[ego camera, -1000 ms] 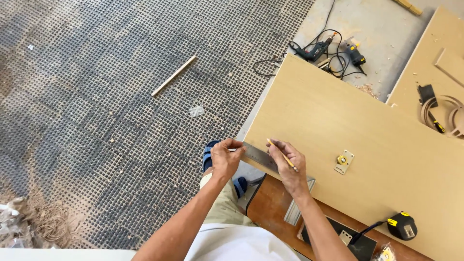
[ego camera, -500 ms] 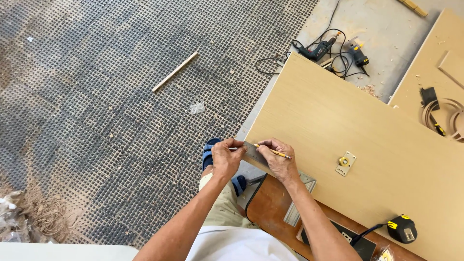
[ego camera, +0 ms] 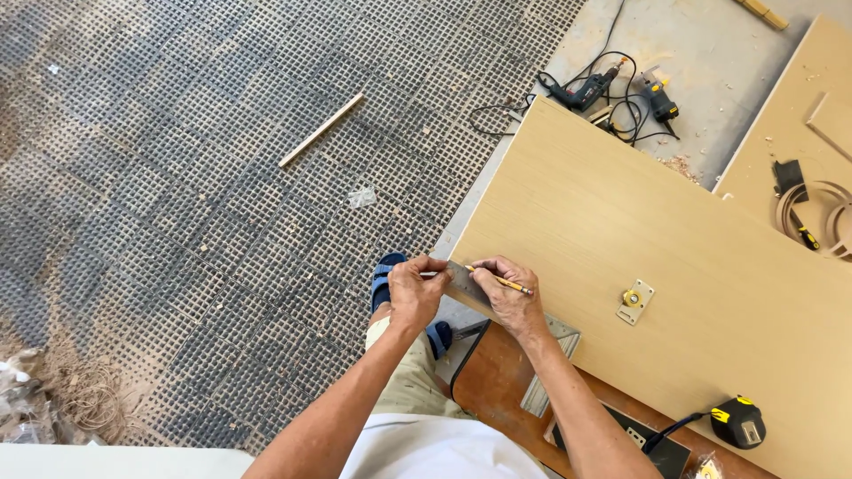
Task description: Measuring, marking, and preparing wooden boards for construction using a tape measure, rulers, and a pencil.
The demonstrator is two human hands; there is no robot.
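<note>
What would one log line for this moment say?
left hand: steadies metal square | right hand: holds pencil on square | surface: pale wood panel

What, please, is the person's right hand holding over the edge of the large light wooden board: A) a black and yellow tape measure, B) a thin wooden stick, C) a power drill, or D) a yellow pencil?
D: the right hand grips a yellow pencil beside the metal square at the edge of the light wooden board, while the black and yellow tape measure lies untouched on the board, apart from both hands.
</note>
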